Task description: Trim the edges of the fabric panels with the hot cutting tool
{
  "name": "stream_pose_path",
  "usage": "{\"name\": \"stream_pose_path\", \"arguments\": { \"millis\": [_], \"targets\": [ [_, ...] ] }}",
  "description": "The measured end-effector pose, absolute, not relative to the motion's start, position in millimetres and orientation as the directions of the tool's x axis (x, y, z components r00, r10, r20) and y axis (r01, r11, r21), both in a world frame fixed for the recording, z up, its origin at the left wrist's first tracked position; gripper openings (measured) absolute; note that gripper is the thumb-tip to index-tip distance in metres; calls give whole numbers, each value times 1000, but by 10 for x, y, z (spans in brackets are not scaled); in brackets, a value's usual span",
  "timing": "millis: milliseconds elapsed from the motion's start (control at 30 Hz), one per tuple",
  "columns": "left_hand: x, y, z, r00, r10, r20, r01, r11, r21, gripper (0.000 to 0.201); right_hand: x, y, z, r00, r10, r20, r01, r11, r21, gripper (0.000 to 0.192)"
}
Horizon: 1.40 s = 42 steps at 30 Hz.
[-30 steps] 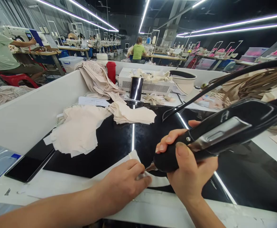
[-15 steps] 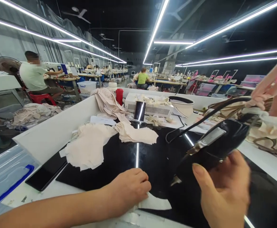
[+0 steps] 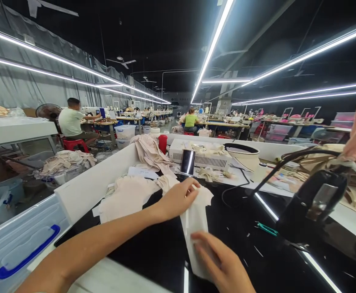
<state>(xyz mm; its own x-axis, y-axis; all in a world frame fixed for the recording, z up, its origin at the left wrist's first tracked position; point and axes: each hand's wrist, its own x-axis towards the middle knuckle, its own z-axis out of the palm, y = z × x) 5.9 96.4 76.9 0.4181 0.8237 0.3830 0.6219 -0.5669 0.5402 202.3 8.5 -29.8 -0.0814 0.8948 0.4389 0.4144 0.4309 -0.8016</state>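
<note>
My left hand (image 3: 178, 199) reaches across the black worktop, its fingers bent over the far end of a long cream cloth piece (image 3: 193, 228). The near end of that cloth is between the thumb and fingers of my right hand (image 3: 223, 260), which is slightly blurred. Flat cut cloth pieces (image 3: 127, 199) lie stacked left of my left forearm; more cloth is partly hidden behind the left hand. To the right, a black corded hand tool (image 3: 312, 207) with a metal plate stands on the worktop, out of both hands. Beside it lie small green thread snips (image 3: 266, 228).
Behind the cloth are a white vented box (image 3: 199, 156), a black cylinder (image 3: 187, 162), a red spool (image 3: 162, 143) and a cream round basket (image 3: 243, 156). A clear bin with a blue handle (image 3: 28, 256) stands left. Seated co-workers (image 3: 74, 118) are farther off.
My right hand has let go of the black tool, which now stands at the right, and has moved left onto the cloth. My left hand has moved forward with the cloth. The view has shifted.
</note>
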Motion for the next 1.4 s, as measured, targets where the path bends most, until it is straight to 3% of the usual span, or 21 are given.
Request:
{"name": "stream_pose_path", "arguments": {
  "millis": [200, 267, 333, 467, 633, 867, 1000, 1167, 1400],
  "targets": [
    [-195, 1676, 787, 214, 897, 388, 678, -422, 602, 25, 2285, 1138, 40, 20, 897, 442, 539, 363, -760, 42],
    [-286, 1808, 704, 188, 913, 362, 700, -383, 603, 20, 2332, 1448, 37, 35, 900, 435, 582, 335, -741, 39],
    [-342, 1884, 593, 181, 927, 327, 719, -352, 600, 27, 2327, 1695, -13, 39, 905, 424, 626, 309, -716, 33],
    [-414, 1947, 389, 187, 954, 234, 752, -292, 591, 36, 2224, 1939, -190, 11, 909, 417, 703, 290, -649, 42],
    [-824, 1911, 449, 169, 976, 138, 808, -217, 547, 38, 2085, 1825, -309, -34, 871, 491, 716, 364, -595, 26],
    [-1575, 1484, 619, 72, 993, 93, 937, -100, 334, 35, 1722, 1412, -218, -150, 816, 558, 569, 533, -626, 32],
    [-1624, 1331, 487, 40, 998, 43, 957, -51, 286, 37, 1544, 1174, -190, -209, 826, 524, 501, 550, -668, 31],
    [-1580, 1327, 410, 13, 997, 71, 941, -36, 336, 39, 1504, 910, -109, -260, 842, 472, 438, 539, -720, 30],
    [-1641, 1262, 492, 50, 989, 142, 851, -116, 512, 35, 1514, 601, 28, -282, 878, 387, 352, 470, -809, 29]
  ]
}}
